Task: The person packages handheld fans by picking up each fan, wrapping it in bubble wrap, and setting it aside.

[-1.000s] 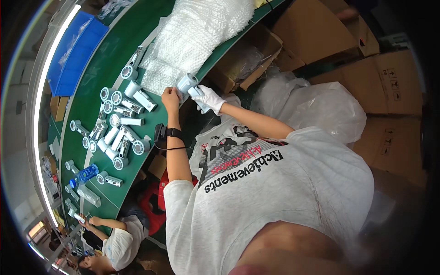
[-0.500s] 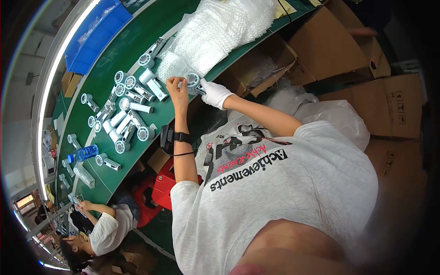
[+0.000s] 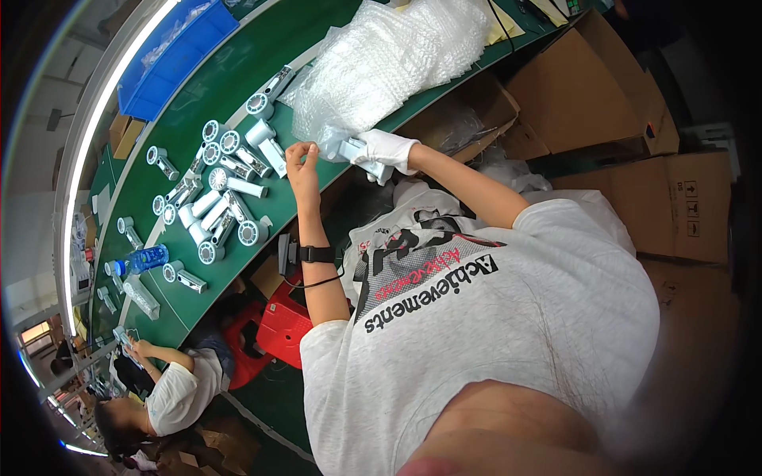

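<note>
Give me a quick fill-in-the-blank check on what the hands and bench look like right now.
1. The right hand wears a white ____.
2. The left hand is bare, with a ____ wristband on its forearm.
3. The white handheld fans lie on a ____ bench top.
4. The right hand grips a white handheld fan beside the heap of ____ wrap.

Missing words: glove; black; green; bubble

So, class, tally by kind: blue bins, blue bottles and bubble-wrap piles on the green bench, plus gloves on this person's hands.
Blue bins: 1
Blue bottles: 1
Bubble-wrap piles: 1
Gloves: 1, on the right hand, which grips a white device; the left hand is bare.
Total: 4
</note>
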Demonstrator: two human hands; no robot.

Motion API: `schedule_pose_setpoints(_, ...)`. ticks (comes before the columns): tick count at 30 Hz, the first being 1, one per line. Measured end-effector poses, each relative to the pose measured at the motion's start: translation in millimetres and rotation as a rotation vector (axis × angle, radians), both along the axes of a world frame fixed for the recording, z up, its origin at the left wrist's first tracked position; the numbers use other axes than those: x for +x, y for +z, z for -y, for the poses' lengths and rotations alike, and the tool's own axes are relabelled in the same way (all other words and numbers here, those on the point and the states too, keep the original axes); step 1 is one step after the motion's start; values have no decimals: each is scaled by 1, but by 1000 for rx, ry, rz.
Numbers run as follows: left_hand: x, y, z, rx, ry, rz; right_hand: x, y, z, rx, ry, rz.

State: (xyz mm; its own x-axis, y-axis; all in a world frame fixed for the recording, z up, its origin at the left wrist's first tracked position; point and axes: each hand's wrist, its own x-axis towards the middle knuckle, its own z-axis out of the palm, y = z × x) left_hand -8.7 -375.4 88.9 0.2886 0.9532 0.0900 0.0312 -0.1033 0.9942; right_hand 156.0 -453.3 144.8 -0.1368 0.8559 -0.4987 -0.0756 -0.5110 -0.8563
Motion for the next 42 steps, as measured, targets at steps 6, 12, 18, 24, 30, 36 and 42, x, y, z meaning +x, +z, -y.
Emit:
schedule_pose_setpoints(6, -4, -5, -4, -130, 33, 70, -2, -6, -3, 11, 154, 261)
schedule_pose_setpoints(12, -2, 2, 10, -169, 133, 167, -8, 0, 5, 94, 204, 255)
schedule_pose_setpoints(18, -6, 21, 30, -54, 84, 118, -5, 13, 19, 69, 206, 198)
schedule_pose_setpoints(24, -7, 66, 60, 255, -26, -109, -3, 28, 42, 26, 182, 178)
schedule_pose_setpoints(30, -9, 70, 75, 566, -13, -387, -4, 59, 51, 50, 281, 514)
schedule_pose_setpoints(36, -3, 69, 82, 661, 122, -491, -11, 36, 54, 165, 192, 411)
schedule_pose_setpoints(42, -8, 61, 82, 684, 165, -546, -14, 25, 54, 164, 174, 309)
